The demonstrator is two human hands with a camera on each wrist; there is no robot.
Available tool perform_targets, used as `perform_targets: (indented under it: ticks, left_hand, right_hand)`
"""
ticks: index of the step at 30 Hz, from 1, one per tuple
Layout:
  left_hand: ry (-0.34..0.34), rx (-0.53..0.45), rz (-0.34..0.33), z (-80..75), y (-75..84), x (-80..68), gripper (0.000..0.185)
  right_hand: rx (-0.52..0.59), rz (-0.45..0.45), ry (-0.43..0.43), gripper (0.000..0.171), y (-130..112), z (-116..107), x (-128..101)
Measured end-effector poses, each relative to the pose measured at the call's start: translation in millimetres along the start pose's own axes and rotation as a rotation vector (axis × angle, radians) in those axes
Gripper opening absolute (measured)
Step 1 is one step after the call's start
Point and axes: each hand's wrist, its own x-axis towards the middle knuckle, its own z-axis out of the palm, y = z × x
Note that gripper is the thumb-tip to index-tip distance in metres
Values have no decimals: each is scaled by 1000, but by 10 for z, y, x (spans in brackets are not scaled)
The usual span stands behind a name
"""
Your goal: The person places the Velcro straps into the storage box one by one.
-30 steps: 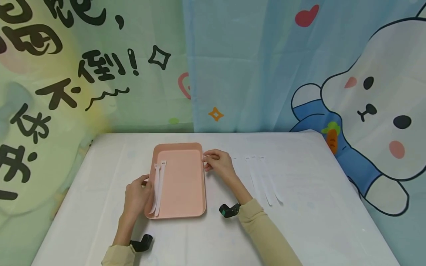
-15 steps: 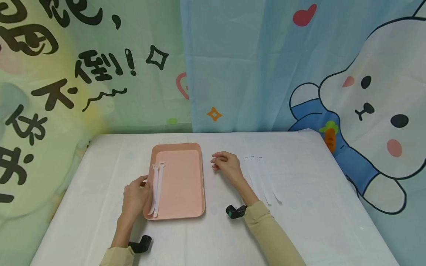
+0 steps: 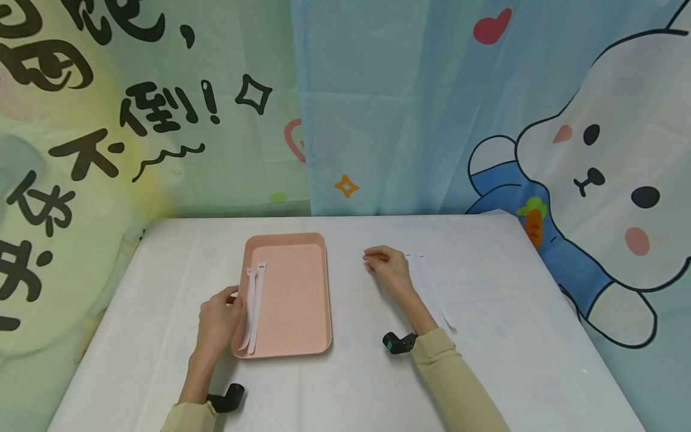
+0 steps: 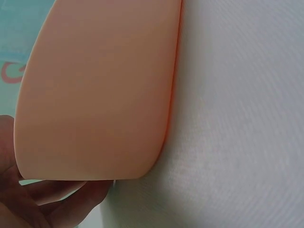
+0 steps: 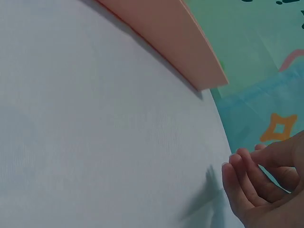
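A pink rectangular tray [image 3: 294, 294] lies on the table. Along its left side are two long white strips [image 3: 258, 309] with small squarish heads at the far end, resembling cable ties. My left hand [image 3: 220, 318] grips the tray's left rim; the left wrist view has its thumb and fingers [image 4: 80, 204] around the tray wall [image 4: 99, 90]. Right of the tray, my right hand [image 3: 391, 270] hovers with loosely curled fingers and nothing visible in them. Similar white strips [image 3: 432, 294] lie just beyond it, partly hidden by the hand and forearm.
A white cloth covers the table [image 3: 345, 396]. Behind it hangs a printed curtain [image 3: 378, 120] with lettering and a cartoon rabbit. Black wrist cameras [image 3: 398, 343] sit on both wrists.
My right hand has moved away from the tray's right edge toward the white strips on the right, covering some of them. My left hand stays at the tray's left rim.
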Motion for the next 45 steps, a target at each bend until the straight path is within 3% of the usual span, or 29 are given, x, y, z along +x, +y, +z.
perform_targets:
  ticks: [13, 23, 45]
  left_hand:
    - [-4, -4, -11, 1, -15, 15, 38]
    - [-2, -13, -10, 15, -20, 5, 37]
    - [-9, -11, -16, 17, -12, 12, 38]
  right_hand:
    - [-106, -41, 78, 29, 167, -186, 63]
    - [-131, -39, 32, 38, 201, -235, 110]
    - [-187, 20, 19, 25, 175, -194, 130]
